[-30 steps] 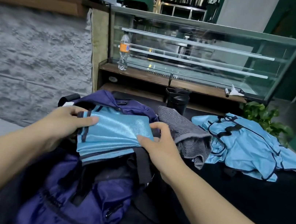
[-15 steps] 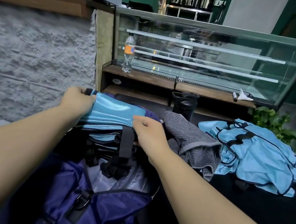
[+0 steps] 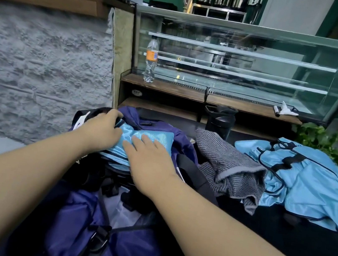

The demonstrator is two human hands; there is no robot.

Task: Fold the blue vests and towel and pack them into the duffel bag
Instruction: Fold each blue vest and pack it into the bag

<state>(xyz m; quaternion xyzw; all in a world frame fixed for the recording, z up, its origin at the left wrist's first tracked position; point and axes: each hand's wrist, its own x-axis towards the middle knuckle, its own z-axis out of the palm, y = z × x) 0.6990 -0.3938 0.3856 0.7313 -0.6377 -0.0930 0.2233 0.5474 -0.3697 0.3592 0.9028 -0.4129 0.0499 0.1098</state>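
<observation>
Now the right hand (image 3: 148, 159) presses flat and the left hand (image 3: 102, 128) tucks the folded vest (image 3: 151, 137) into the duffel bag (image 3: 124, 241); the grey towel (image 3: 229, 172) likely needs folding next.

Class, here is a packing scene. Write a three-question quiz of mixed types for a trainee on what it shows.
1. True or false: the grey towel is already inside the duffel bag.
2. Which hand lies flat on the folded blue vest? A) left hand B) right hand
3. Fill in: the unfolded vests lie to the ____ of the towel.

Key: 1 false; 2 B; 3 right.
</observation>
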